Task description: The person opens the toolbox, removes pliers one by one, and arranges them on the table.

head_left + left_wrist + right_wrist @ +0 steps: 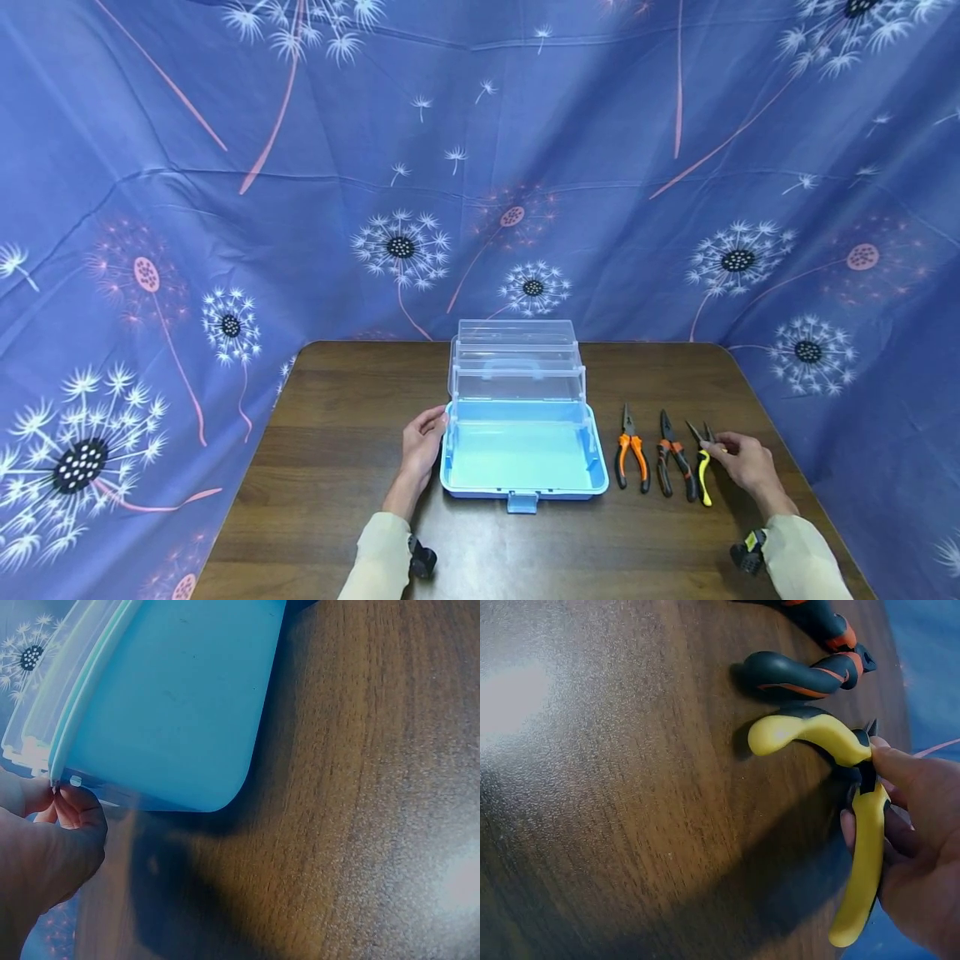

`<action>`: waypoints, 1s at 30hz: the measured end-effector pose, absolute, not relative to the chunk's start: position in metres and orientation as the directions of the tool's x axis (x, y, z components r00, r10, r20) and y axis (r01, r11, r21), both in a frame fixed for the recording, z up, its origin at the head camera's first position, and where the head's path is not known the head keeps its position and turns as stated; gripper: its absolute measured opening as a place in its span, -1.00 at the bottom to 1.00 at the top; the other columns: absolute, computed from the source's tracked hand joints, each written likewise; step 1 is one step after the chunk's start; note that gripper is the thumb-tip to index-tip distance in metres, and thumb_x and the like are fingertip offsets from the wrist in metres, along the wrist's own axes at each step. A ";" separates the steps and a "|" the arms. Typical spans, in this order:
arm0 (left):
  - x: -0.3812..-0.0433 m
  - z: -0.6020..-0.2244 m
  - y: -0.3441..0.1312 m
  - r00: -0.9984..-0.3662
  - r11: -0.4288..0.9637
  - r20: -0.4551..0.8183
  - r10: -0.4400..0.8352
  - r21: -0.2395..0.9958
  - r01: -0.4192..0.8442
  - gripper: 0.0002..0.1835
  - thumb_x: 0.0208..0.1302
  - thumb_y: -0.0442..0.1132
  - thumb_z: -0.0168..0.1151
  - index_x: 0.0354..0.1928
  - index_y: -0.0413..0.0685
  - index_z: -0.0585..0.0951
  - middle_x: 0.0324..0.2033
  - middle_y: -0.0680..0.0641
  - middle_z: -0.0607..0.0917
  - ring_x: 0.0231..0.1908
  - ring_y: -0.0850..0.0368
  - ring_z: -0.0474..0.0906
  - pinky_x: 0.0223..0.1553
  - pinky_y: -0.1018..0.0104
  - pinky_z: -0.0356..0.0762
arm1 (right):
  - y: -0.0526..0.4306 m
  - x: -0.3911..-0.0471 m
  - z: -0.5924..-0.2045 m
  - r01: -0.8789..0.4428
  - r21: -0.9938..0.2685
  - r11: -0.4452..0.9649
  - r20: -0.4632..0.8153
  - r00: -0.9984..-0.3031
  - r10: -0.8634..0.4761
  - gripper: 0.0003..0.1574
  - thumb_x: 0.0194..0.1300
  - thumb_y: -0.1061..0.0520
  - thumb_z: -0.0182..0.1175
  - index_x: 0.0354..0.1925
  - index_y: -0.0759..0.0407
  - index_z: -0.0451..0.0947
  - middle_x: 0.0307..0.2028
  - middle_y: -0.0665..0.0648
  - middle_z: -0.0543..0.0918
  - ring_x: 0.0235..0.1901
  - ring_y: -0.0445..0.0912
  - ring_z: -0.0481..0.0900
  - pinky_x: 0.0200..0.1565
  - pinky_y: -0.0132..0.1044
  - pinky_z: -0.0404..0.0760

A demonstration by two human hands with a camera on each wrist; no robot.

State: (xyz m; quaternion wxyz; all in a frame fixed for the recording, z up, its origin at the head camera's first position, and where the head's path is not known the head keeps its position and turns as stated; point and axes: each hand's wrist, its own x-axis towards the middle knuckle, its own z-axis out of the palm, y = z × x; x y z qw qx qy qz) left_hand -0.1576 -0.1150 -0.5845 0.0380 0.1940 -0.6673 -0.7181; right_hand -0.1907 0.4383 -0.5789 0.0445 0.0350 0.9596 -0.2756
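A light-blue plastic toolbox [525,462] stands on the table with its clear lid and tiers raised at the back; nothing lies in its base. At its left side, my left hand [422,442] pinches the rim near the hinged tiers, thumb and fingertips meeting there in the left wrist view. My right hand [750,467] grips the yellow-handled long-nose pliers [868,855] around the pivot. Their handles are spread apart. Left of these lie orange-and-black pliers [632,454], then darker black-and-orange pliers [677,467].
The brown wooden table [337,417] ends in front of a blue dandelion-print cloth [300,250] at the back and sides. The toolbox's clear lid [517,333] rises close to the cloth. A latch [522,502] sticks out at the toolbox front.
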 end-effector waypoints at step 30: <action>-0.158 -0.573 -0.133 -0.912 0.022 -0.116 -0.393 0.991 -0.135 -0.76 0.47 -0.34 0.24 0.00 -0.41 0.69 -0.22 -0.26 0.76 -0.34 0.19 0.59 -0.36 0.44 0.57 | 0.394 -0.192 -0.564 0.111 -0.616 0.780 0.187 -0.941 0.281 -0.71 0.45 0.10 0.23 -0.08 0.33 0.65 -0.21 0.30 0.72 -0.32 -0.13 0.54 -0.27 -0.25 0.39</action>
